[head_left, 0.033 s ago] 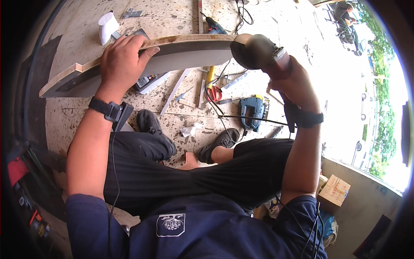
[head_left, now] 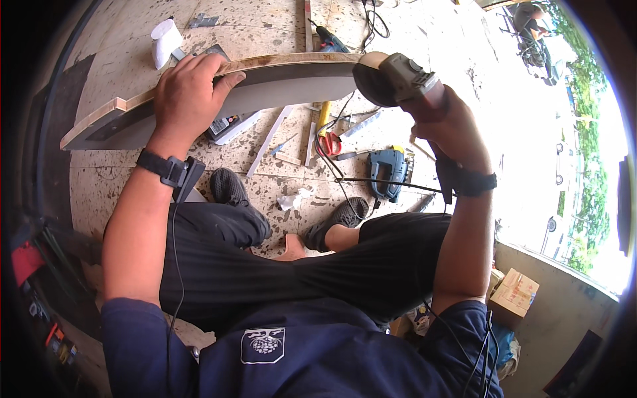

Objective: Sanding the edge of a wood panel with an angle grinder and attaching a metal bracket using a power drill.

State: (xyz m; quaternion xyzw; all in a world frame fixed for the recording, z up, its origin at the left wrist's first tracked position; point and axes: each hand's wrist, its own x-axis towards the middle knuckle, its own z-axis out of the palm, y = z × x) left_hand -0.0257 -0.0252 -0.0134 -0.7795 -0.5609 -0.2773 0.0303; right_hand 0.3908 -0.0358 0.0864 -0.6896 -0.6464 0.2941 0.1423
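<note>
Grey grinder [head_left: 403,76] sharper than before; right fingers [head_left: 424,131] wrap it, left fingers [head_left: 199,64] grip board [head_left: 285,87].

Curved board [head_left: 285,71] ends beside a grey grinder [head_left: 402,77]

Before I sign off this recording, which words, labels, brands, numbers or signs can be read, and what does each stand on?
No text is clear enough to quote.
Cardboard box: reddish print, too small and blurred.
Black object seen just below the curved board: pale marks, too small.
Dark blue shirt: white shield-shaped emblem, tree-like picture, no words distinguishable.
</note>
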